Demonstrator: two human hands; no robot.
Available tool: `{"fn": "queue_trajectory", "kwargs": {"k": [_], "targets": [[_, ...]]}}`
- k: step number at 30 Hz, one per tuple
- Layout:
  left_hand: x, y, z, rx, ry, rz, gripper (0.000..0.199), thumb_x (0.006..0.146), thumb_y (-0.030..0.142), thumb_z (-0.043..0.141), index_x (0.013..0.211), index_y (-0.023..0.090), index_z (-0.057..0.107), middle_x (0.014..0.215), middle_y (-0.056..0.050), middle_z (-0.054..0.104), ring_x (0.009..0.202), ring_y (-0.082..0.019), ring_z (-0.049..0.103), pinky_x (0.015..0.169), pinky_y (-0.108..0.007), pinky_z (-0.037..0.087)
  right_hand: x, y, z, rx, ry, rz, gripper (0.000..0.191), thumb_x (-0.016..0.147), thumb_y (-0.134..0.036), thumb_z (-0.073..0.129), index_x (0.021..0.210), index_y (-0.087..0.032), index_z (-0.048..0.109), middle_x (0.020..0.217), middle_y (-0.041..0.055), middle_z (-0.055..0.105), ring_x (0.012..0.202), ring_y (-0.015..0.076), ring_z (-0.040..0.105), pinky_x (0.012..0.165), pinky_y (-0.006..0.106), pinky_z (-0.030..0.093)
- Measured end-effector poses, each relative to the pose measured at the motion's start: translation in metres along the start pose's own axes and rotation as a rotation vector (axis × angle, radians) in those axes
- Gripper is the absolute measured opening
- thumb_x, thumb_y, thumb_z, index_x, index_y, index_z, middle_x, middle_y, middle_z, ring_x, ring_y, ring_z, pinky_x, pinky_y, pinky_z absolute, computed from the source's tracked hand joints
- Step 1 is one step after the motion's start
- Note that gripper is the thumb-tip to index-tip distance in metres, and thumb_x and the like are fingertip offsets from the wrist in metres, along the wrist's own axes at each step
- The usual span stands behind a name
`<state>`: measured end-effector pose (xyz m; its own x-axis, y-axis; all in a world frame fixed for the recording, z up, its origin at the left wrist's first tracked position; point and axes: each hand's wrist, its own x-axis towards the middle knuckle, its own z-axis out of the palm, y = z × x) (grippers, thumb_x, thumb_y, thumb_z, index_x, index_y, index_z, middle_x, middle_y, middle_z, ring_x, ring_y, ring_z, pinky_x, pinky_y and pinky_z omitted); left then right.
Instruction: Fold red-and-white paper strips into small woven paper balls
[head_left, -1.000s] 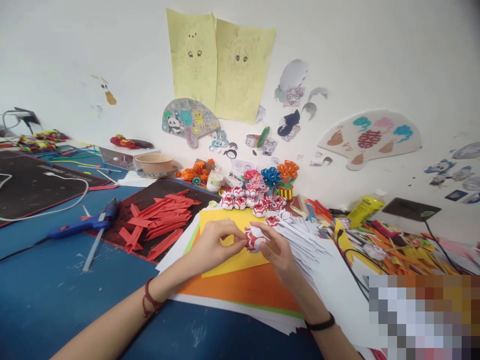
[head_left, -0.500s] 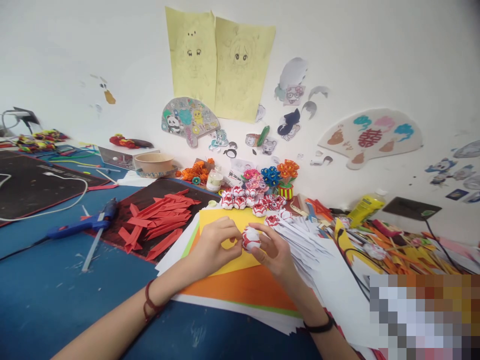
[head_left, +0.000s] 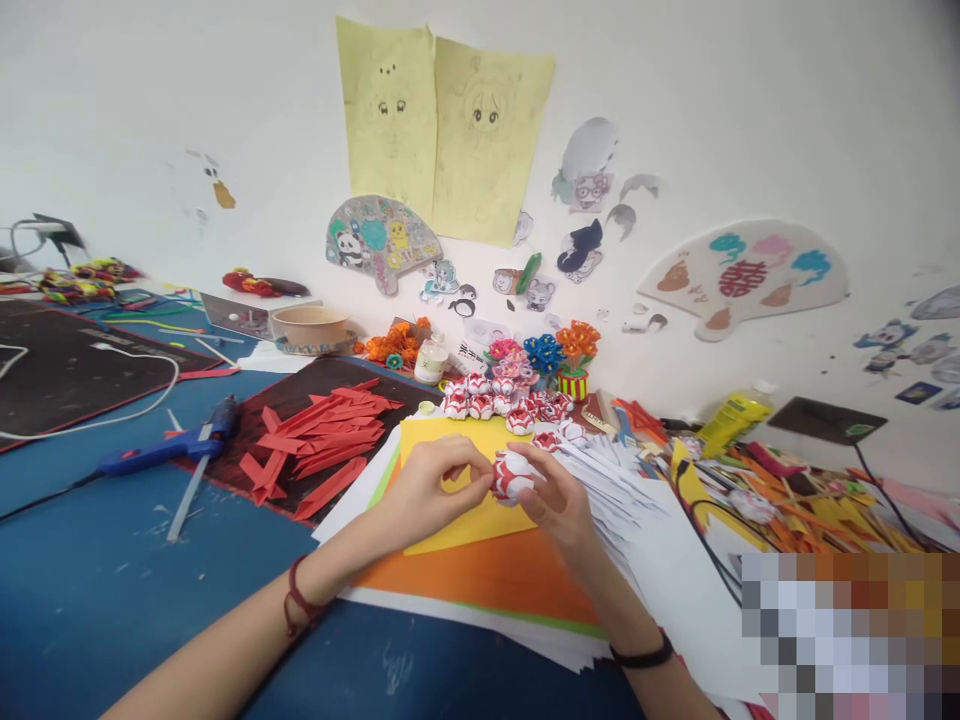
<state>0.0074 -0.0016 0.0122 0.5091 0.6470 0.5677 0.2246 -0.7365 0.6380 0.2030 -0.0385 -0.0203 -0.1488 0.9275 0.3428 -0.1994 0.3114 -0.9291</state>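
Note:
Between my hands, above the yellow paper (head_left: pixel 439 535), is a small red-and-white folded paper ball (head_left: pixel 513 478). My right hand (head_left: pixel 561 512) grips it from the right with thumb and fingers. From the other side my left hand (head_left: pixel 444 485) pinches at the ball's left edge, thumb and forefinger together; the exact contact is too small to make out. Several similar red-and-white paper balls (head_left: pixel 480 405) sit in a cluster behind. To their right fans out a pile of white paper strips (head_left: pixel 607 490).
Folded red paper strips (head_left: pixel 330 435) lie on a dark mat at the left, beside a blue glue gun (head_left: pixel 157 452) with its cord. Orange paper (head_left: pixel 480 580) lies under the yellow sheet. A yellow bottle (head_left: pixel 735 420) and paper scraps crowd the right side. Paper flowers (head_left: pixel 577 345) stand by the wall.
The paper ball has turned between my fingers and now shows more red bands. Both hands have shifted slightly to the right with it, and the left fingers pinch closer together.

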Motion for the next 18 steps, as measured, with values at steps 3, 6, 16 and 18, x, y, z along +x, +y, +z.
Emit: {"fn": "queue_trajectory", "kwargs": {"k": [3,6,16,18], "targets": [[0.003,0.007,-0.005,-0.080,-0.074,-0.083,0.019,0.091,0.025,0.057,0.082,0.015,0.070,0.073,-0.001,0.066,0.064,-0.010,0.048,0.060,-0.022,0.035,0.000,-0.001,-0.002,0.013,0.011,0.006,0.047,0.081,-0.042,0.074,0.122,-0.024,0.060,0.113,0.0080,0.066,0.095,0.0223,0.066,0.081,0.036,0.056],[0.004,0.012,-0.007,-0.111,-0.096,-0.119,0.022,0.092,0.028,0.056,0.082,0.014,0.070,0.074,-0.002,0.067,0.064,-0.010,0.047,0.059,-0.023,0.034,0.000,0.000,-0.004,0.020,0.001,0.005,0.049,0.079,-0.044,0.075,0.122,-0.024,0.060,0.112,0.0081,0.065,0.096,0.0231,0.065,0.081,0.036,0.056],[0.004,0.001,-0.004,-0.080,-0.062,-0.096,0.024,0.090,0.030,0.059,0.078,0.015,0.073,0.070,-0.002,0.069,0.061,-0.010,0.048,0.057,-0.024,0.033,0.000,-0.001,-0.002,-0.003,0.003,0.019,0.051,0.078,-0.046,0.075,0.121,-0.023,0.061,0.113,0.0097,0.065,0.095,0.0250,0.065,0.080,0.039,0.057],[0.004,0.002,-0.004,-0.078,-0.057,-0.089,0.023,0.090,0.029,0.060,0.077,0.015,0.073,0.071,-0.002,0.069,0.061,-0.010,0.048,0.057,-0.024,0.033,0.000,-0.002,-0.002,-0.003,0.001,0.017,0.051,0.078,-0.046,0.075,0.121,-0.023,0.061,0.114,0.0095,0.065,0.095,0.0244,0.065,0.080,0.038,0.057]]}}
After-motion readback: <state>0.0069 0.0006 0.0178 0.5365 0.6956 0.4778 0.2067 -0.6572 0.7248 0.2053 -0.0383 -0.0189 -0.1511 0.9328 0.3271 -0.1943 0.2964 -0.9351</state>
